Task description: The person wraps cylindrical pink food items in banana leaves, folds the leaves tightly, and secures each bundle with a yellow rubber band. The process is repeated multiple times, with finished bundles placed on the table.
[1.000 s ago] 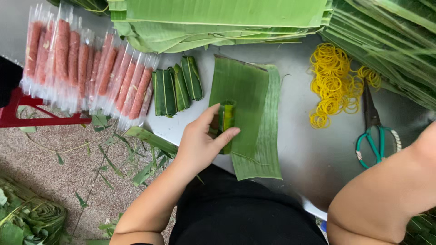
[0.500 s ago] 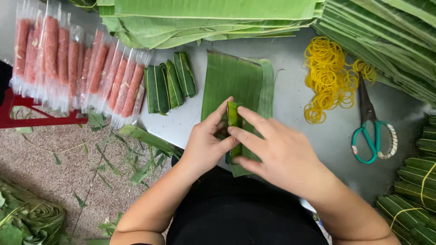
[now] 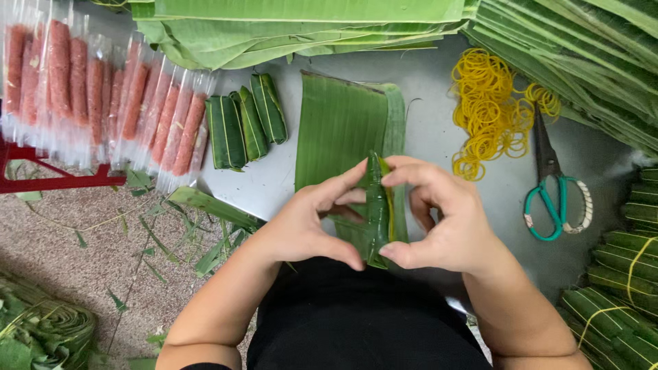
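My left hand [image 3: 312, 219] and my right hand [image 3: 442, 219] together pinch a small leaf-wrapped roll [image 3: 377, 212], held upright over the near end of a flat banana leaf strip [image 3: 343, 127] on the grey table [image 3: 432, 123]. Fingers of both hands press the roll's folded edges from either side. Three finished green leaf rolls [image 3: 245, 127] lie side by side to the left of the strip. Further left, several pink sausages in clear plastic sleeves [image 3: 103, 96] lie in a row.
A pile of yellow rubber bands [image 3: 490, 109] and green-handled scissors [image 3: 552, 185] lie on the right. Stacked banana leaves [image 3: 308, 20] run along the far edge, tied leaf bundles [image 3: 617, 288] at right. Leaf scraps [image 3: 205, 233] litter the floor at left.
My right hand came in from the right and joined the left on the roll. Both hands now hold it upright and fold the leaf around it; the camera view shifted slightly.
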